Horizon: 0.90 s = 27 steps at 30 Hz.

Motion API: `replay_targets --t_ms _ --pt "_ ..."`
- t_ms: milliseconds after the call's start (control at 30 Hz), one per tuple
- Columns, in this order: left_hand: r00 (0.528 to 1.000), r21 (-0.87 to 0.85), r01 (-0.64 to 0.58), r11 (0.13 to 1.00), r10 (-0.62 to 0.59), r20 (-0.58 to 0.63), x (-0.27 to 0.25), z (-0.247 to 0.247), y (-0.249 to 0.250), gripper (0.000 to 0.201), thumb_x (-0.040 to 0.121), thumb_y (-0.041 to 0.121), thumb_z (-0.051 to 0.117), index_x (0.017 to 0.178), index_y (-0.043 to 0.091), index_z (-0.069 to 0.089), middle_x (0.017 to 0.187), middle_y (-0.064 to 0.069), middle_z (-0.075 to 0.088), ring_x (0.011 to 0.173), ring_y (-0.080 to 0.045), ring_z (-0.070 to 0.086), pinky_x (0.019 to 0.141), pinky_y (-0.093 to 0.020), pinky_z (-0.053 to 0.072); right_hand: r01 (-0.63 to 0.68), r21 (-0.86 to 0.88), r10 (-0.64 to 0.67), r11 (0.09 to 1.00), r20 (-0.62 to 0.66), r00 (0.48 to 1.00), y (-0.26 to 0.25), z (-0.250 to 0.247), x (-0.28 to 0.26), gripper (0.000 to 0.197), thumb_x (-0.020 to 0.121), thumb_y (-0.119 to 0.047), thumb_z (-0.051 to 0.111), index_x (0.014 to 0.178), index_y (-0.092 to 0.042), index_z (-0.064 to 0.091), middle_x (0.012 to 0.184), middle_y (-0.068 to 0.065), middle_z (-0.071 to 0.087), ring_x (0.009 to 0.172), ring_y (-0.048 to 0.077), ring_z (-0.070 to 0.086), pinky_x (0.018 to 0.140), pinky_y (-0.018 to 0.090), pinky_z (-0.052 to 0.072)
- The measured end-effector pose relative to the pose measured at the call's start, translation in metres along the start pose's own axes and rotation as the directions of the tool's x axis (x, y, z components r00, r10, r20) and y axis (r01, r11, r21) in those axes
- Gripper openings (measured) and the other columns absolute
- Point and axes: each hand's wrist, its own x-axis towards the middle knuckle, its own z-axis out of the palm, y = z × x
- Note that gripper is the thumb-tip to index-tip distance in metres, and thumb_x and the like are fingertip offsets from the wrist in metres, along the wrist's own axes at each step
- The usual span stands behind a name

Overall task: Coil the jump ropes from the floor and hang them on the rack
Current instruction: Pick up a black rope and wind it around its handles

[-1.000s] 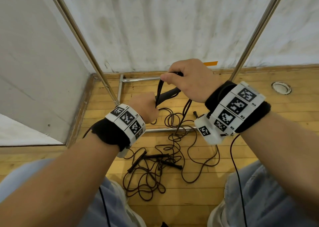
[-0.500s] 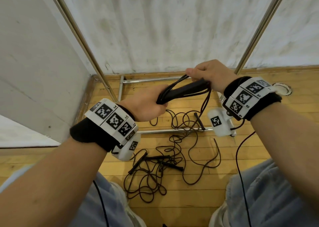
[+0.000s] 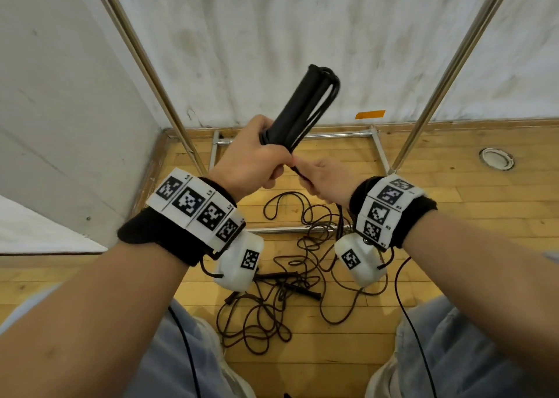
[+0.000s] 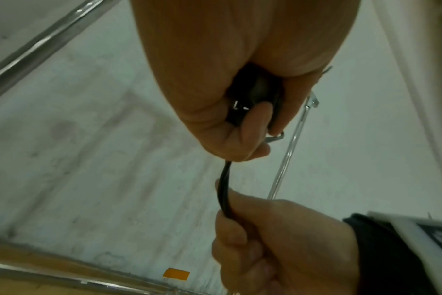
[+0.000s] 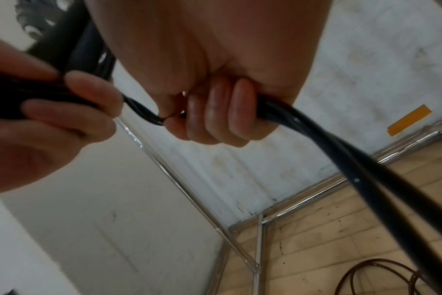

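Note:
My left hand (image 3: 254,158) grips the lower end of a black jump rope bundle (image 3: 302,110), handles and folded cord together, which points up and to the right. Just to its right, my right hand (image 3: 322,179) is closed round the cord strands (image 5: 316,143) that leave the bundle and run down toward the floor. The left wrist view shows that cord (image 4: 225,191) stretched between my left hand (image 4: 240,111) and right hand (image 4: 265,239). More jump ropes (image 3: 290,276) lie tangled on the wooden floor between my feet. The rack's chrome posts (image 3: 447,65) rise on both sides.
The rack's base bars (image 3: 302,134) lie on the floor against a white wall. A grey panel (image 3: 60,110) closes off the left side. An orange tape strip (image 3: 369,114) marks the wall foot, and a round floor fitting (image 3: 496,159) sits at right.
The bundle has swung from lying level between my hands to pointing up. My right hand left its far end, dropped beside my left hand and now holds the trailing cord.

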Motion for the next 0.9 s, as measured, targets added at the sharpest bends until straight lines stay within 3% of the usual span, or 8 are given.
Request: replay_targets --t_ms 100,267,400,533,600,700,800,900 --pt "0.995 -0.003 0.059 0.998 -0.059 -0.08 0.007 -0.008 -0.002 0.023 0.079 -0.007 0.057 0.096 0.008 0.053 0.082 -0.019 0.05 0.05 -0.015 0.043 0.041 -0.023 0.032 0.003 -0.046 -0.004 0.999 -0.027 1.0 -0.01 0.01 -0.004 0.057 0.098 -0.052 0.025 0.056 -0.017 0.04 0.053 -0.003 0.036 0.046 0.015 0.032 0.052 0.027 0.029" --pt "0.987 0.246 0.084 0.966 -0.048 -0.15 0.017 -0.012 -0.013 0.032 0.074 0.003 0.067 0.101 0.014 0.055 0.077 -0.006 0.054 0.054 -0.016 0.051 0.043 -0.022 0.042 0.075 -0.223 -0.101 0.972 -0.108 0.989 -0.014 0.002 -0.008 0.054 0.098 -0.05 0.032 0.055 -0.017 0.035 0.05 -0.004 0.033 0.043 0.013 0.03 0.047 0.026 0.025" --pt "0.97 0.31 0.079 0.947 -0.001 -0.244 0.021 -0.014 -0.018 0.031 0.073 0.009 0.069 0.088 0.024 0.047 0.081 -0.004 0.056 0.058 -0.017 0.054 0.048 -0.026 0.047 0.135 -0.307 -0.194 0.942 -0.169 0.966 -0.014 0.002 -0.01 0.016 0.096 -0.034 0.048 0.09 -0.021 0.055 0.069 -0.01 0.051 0.061 0.006 0.049 0.05 0.021 0.035" --pt "0.946 0.396 0.079 0.915 0.056 -0.319 0.022 -0.015 -0.023 0.031 0.075 0.012 0.068 0.097 0.021 0.047 0.082 0.004 0.053 0.062 -0.008 0.052 0.046 -0.016 0.04 0.199 -0.349 -0.247 0.916 -0.097 0.964 -0.021 0.0 -0.014 0.036 0.097 -0.04 0.044 0.066 -0.023 0.049 0.058 -0.006 0.046 0.052 0.009 0.043 0.048 0.023 0.026" --pt "0.943 0.417 0.081 0.905 0.066 -0.325 0.022 -0.013 -0.027 0.033 0.077 0.01 0.066 0.101 0.019 0.046 0.083 0.005 0.052 0.062 -0.007 0.052 0.043 -0.014 0.037 0.24 -0.351 -0.272 0.905 -0.045 0.961 -0.028 0.0 -0.017 0.039 0.098 -0.04 0.041 0.064 -0.023 0.05 0.059 -0.005 0.047 0.053 0.011 0.043 0.049 0.024 0.027" --pt "0.94 0.381 0.077 0.922 0.06 -0.335 0.025 -0.013 -0.027 0.036 0.076 0.008 0.067 0.104 0.016 0.047 0.082 0.004 0.053 0.061 -0.009 0.052 0.046 -0.016 0.041 0.258 -0.322 -0.266 0.911 0.019 0.964 -0.034 0.004 -0.021 0.037 0.099 -0.036 0.039 0.068 -0.024 0.053 0.071 0.0 0.058 0.066 0.015 0.052 0.054 0.024 0.034" --pt "0.957 0.189 0.112 0.976 -0.055 -0.284 0.027 -0.016 -0.025 0.041 0.074 -0.003 0.065 0.112 0.006 0.052 0.074 -0.006 0.054 0.052 -0.015 0.049 0.044 -0.023 0.042 0.259 -0.306 -0.251 0.916 0.065 0.966 -0.036 0.006 -0.023 0.037 0.1 -0.034 0.038 0.067 -0.026 0.052 0.072 0.0 0.058 0.068 0.015 0.054 0.056 0.023 0.035" --pt "0.978 0.336 0.096 0.937 -0.026 -0.207 0.026 -0.014 -0.03 0.039 0.074 0.001 0.067 0.11 0.009 0.054 0.081 -0.008 0.058 0.057 -0.018 0.052 0.049 -0.027 0.046 0.291 -0.3 -0.278 0.909 0.084 0.957 -0.039 0.0 -0.026 0.036 0.099 -0.035 0.039 0.066 -0.03 0.052 0.067 -0.003 0.055 0.065 0.014 0.052 0.054 0.023 0.035"
